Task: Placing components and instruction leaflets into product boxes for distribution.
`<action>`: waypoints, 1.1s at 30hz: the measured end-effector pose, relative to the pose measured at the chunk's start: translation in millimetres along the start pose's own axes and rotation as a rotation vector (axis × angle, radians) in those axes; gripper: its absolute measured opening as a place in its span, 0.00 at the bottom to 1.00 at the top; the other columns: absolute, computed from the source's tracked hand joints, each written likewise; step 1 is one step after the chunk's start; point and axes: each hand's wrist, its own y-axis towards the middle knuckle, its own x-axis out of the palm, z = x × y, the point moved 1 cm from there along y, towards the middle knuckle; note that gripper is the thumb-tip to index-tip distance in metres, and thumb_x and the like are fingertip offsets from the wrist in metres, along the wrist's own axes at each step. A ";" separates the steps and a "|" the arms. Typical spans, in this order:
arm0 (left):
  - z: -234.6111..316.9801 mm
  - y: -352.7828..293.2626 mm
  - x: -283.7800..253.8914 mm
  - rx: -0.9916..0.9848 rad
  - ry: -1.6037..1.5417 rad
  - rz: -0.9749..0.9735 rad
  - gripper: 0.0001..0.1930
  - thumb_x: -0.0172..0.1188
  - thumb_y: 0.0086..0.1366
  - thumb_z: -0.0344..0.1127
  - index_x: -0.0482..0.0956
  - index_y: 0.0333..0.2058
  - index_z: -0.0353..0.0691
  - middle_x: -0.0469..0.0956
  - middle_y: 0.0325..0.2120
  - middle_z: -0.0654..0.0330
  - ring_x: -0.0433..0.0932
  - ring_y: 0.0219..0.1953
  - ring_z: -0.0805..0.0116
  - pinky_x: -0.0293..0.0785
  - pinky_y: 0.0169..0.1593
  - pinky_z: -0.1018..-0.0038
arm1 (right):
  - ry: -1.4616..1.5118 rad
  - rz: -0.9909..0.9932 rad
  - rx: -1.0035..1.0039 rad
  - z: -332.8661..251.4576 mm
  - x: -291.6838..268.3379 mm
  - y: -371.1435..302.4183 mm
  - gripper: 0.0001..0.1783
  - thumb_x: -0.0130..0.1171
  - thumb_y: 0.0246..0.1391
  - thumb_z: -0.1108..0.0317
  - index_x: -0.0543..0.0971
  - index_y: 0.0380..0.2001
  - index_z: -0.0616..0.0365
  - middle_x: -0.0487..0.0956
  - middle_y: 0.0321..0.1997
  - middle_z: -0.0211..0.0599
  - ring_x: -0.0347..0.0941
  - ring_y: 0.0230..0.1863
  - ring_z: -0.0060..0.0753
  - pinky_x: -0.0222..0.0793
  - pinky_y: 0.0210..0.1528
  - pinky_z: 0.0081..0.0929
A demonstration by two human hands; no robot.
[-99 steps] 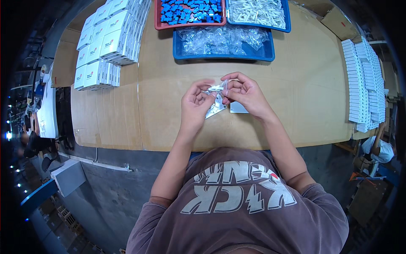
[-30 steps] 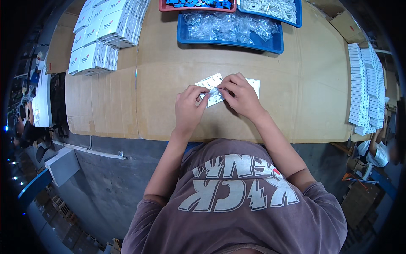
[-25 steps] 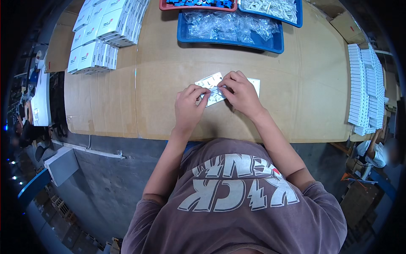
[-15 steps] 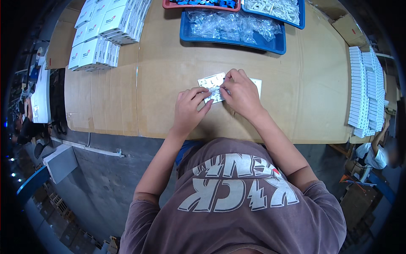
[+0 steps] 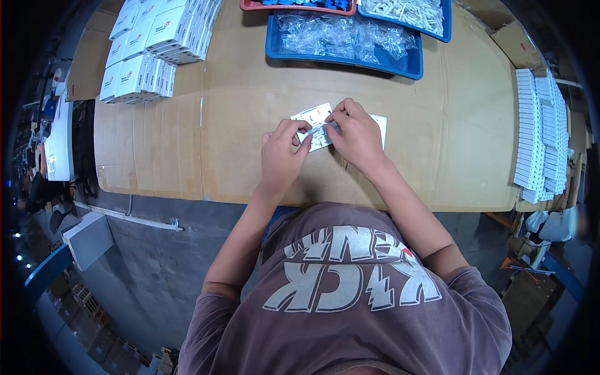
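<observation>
In the middle of the cardboard-covered table lies a flat white piece with small dark marks or slots, set at a slant. Over it is a crinkled clear plastic bag that seems to hold small white parts. My left hand pinches the bag's left side, thumb and forefinger close together. From the right, my right hand has its fingertips closed on the bag's other side. A second white flat piece shows partly behind my right hand. My fingers cover some of the bag.
A blue tray of clear bags sits at the far side. Behind it are a red tray of blue and black parts and another blue tray of white parts. White boxes stand far left; white stacks line the right edge.
My left hand has shifted slightly, its thumb and forefinger drawing together at the bag. The right hand stays nearly in place. At the far right, another person's raised arm has left view.
</observation>
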 end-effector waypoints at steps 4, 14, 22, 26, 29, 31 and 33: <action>2.3 4.0 -0.6 -0.021 0.046 -0.047 0.06 0.69 0.62 0.31 0.85 0.38 0.44 0.82 0.36 0.67 0.78 0.28 0.72 0.67 0.45 0.71 | -0.036 -0.037 0.020 0.7 -0.2 2.0 0.06 0.67 0.53 0.67 0.86 0.30 0.57 0.78 0.38 0.36 0.78 0.45 0.43 0.76 0.45 0.42; -8.3 -5.4 2.8 0.157 0.141 0.060 0.07 0.68 0.64 0.32 0.89 0.41 0.47 0.82 0.36 0.66 0.79 0.30 0.68 0.69 0.42 0.70 | -0.073 -0.157 0.077 0.6 0.2 15.0 0.07 0.64 0.55 0.65 0.87 0.32 0.55 0.80 0.38 0.38 0.81 0.38 0.46 0.77 0.41 0.45; -11.7 -8.8 4.9 0.206 0.117 0.100 0.11 0.72 0.61 0.34 0.88 0.43 0.44 0.82 0.41 0.63 0.79 0.42 0.63 0.70 0.48 0.66 | 0.050 -0.176 -0.050 13.6 -13.8 -1.6 0.10 0.63 0.58 0.69 0.89 0.40 0.54 0.79 0.42 0.38 0.81 0.39 0.44 0.77 0.43 0.42; -9.5 -11.9 -4.7 0.226 0.170 0.161 0.27 0.76 0.56 0.40 0.80 0.54 0.42 0.78 0.53 0.57 0.74 0.55 0.56 0.65 0.59 0.60 | 0.242 -0.130 0.003 10.3 -24.5 4.5 0.10 0.61 0.60 0.71 0.88 0.42 0.56 0.80 0.45 0.39 0.81 0.40 0.45 0.77 0.44 0.39; -3.2 -10.5 -8.7 0.201 0.192 0.145 0.39 0.78 0.52 0.45 0.73 0.61 0.39 0.75 0.59 0.55 0.71 0.61 0.52 0.61 0.64 0.55 | 0.283 -0.114 -0.008 20.4 -37.2 16.1 0.11 0.61 0.62 0.72 0.87 0.44 0.58 0.81 0.44 0.39 0.81 0.39 0.42 0.76 0.42 0.35; -3.5 -11.4 -11.7 0.198 0.222 0.151 0.43 0.79 0.50 0.45 0.71 0.63 0.38 0.74 0.60 0.53 0.70 0.62 0.51 0.60 0.65 0.55 | 0.270 -0.101 -0.069 21.9 -44.8 32.7 0.11 0.61 0.64 0.73 0.87 0.47 0.58 0.82 0.42 0.39 0.80 0.38 0.38 0.75 0.40 0.32; -4.5 -13.8 -12.2 0.203 0.247 0.162 0.46 0.80 0.48 0.45 0.69 0.64 0.37 0.73 0.61 0.51 0.70 0.63 0.50 0.60 0.66 0.55 | 0.258 -0.139 0.005 19.9 -55.4 55.3 0.11 0.62 0.64 0.70 0.87 0.47 0.58 0.86 0.41 0.40 0.82 0.39 0.40 0.75 0.39 0.31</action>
